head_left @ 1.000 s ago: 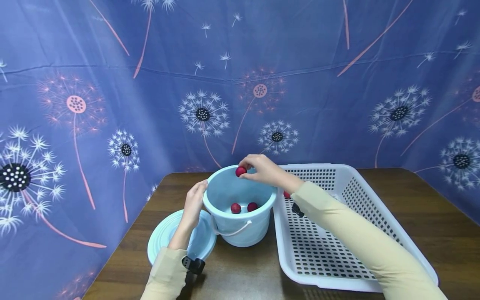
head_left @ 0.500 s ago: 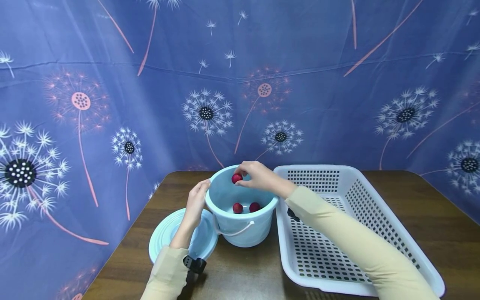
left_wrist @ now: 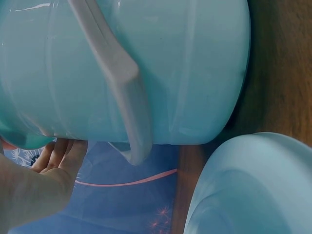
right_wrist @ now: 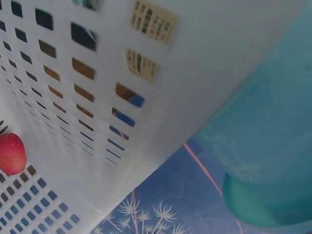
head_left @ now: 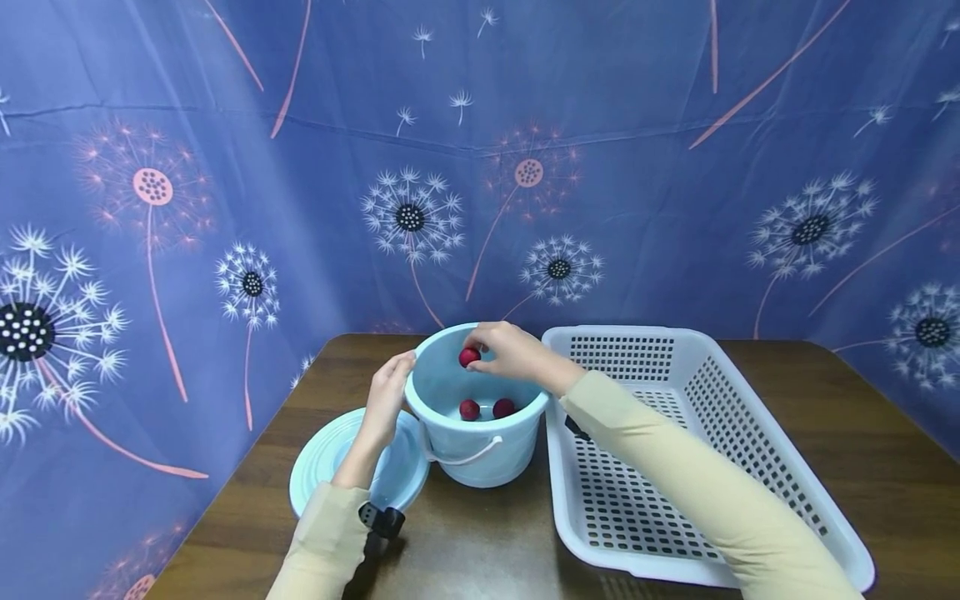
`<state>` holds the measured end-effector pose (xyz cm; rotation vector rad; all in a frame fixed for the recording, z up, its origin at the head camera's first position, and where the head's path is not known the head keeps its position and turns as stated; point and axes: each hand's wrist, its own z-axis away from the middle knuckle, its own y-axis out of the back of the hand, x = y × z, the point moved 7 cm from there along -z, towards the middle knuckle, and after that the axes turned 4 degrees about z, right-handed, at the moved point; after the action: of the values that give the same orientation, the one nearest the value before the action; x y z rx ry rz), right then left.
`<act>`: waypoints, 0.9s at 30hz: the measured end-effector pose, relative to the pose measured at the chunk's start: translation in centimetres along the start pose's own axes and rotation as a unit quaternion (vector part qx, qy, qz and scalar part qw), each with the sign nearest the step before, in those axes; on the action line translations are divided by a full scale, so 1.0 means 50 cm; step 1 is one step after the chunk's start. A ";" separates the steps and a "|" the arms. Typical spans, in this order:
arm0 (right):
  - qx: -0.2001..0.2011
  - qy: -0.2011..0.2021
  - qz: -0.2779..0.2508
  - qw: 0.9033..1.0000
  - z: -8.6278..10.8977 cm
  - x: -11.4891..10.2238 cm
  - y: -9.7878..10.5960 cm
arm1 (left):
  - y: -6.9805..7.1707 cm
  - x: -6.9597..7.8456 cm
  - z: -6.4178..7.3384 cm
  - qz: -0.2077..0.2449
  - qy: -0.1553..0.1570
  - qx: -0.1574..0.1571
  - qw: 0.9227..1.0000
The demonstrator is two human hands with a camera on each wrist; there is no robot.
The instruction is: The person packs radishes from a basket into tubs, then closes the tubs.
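A light blue bucket (head_left: pixel 480 454) stands on the table with its white handle (head_left: pixel 468 457) hanging at the front. My left hand (head_left: pixel 386 396) grips its left rim; in the left wrist view the fingers (left_wrist: pixel 61 153) lie against the outer wall. Over the bucket's opening, my right hand (head_left: pixel 513 354) pinches a small round red fruit (head_left: pixel 469 357) between thumb and fingers. Two more red fruits (head_left: pixel 469 409) lie on the bucket's bottom. The right wrist view shows another red fruit (right_wrist: pixel 11 154) inside the white basket (right_wrist: pixel 195 63); my right sleeve hides it in the head view.
Right of the bucket, close beside it, sits the large perforated white basket (head_left: pixel 558 508). A round light blue lid (head_left: pixel 311 471) lies on the table (head_left: pixel 465 550) at left, partly under my left forearm. A blue dandelion-print cloth (head_left: pixel 645 208) hangs behind.
My right hand has moved a little left and lower over the bucket, still holding the red fruit. The fruit in the basket has gone behind my sleeve. The left hand stays on the rim.
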<state>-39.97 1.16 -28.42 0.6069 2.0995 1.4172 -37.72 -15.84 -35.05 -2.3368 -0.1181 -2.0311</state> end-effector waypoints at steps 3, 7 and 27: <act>-0.004 -0.005 0.000 1.000 -0.001 0.000 -0.001 | 0.002 -0.001 -0.001 -0.002 0.002 0.000 1.000; -0.005 -0.008 -0.007 1.000 0.000 0.000 -0.002 | 0.003 -0.003 -0.001 -0.001 0.005 0.001 1.000; 0.002 -0.002 -0.037 0.999 0.005 -0.002 0.003 | 0.003 -0.002 0.000 -0.005 0.006 0.007 1.000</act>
<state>-39.72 1.29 -28.34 0.5278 2.1007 1.3706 -37.74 -16.00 -35.14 -2.3207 -0.1434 -2.0405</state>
